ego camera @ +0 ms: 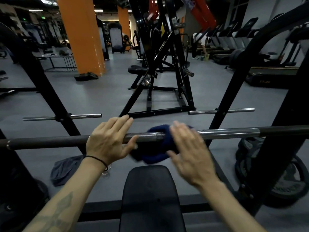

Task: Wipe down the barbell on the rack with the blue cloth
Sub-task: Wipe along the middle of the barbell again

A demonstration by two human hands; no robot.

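The black bench pad (151, 196) sits just below the barbell (225, 132), which lies across the rack uprights (55, 101). The blue cloth (157, 146) drapes over the bar's middle. The left hand (108, 139) rests fingers spread on the bar; the blurred right hand (189, 151), fingers loose, presses the cloth.

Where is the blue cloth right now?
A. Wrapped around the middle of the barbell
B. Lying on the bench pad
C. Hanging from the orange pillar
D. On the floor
A: the blue cloth drapes around the barbell between the left hand and right hand.
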